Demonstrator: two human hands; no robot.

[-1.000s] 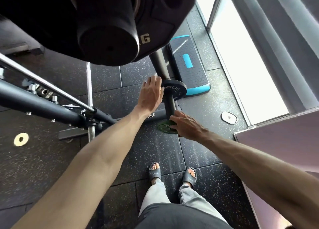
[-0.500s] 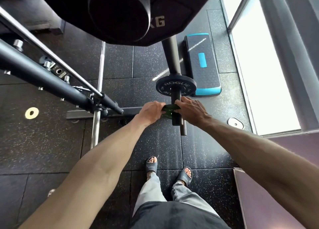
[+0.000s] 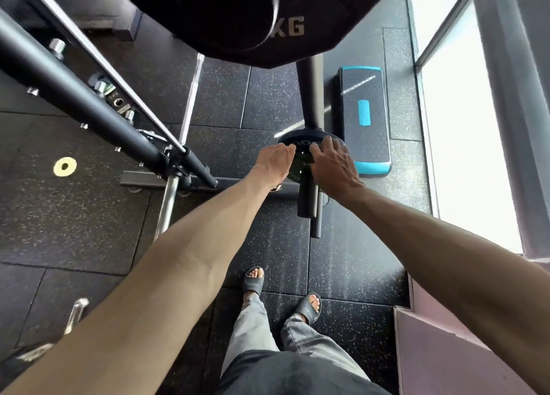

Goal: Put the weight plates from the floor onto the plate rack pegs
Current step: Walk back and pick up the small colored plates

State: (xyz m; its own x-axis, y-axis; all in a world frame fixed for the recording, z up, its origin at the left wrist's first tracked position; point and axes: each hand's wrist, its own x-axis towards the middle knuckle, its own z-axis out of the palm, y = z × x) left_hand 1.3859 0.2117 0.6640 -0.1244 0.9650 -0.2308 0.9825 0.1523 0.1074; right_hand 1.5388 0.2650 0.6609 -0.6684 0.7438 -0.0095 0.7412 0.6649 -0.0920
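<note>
Gripping both hands, a small dark-green plate (image 3: 300,164) on peg (image 3: 306,198).

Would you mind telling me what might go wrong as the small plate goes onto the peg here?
1. Both hands, left hand and right hand, press the small green plate toward the black plate already on the peg; fingers might get pinched between them.
2. If it slips off, it could fall near the open-toed sandals.

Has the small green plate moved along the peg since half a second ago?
Yes. The green plate has slid up the peg, away from its free end, and now sits against the black plate, with both hands on it.
</note>
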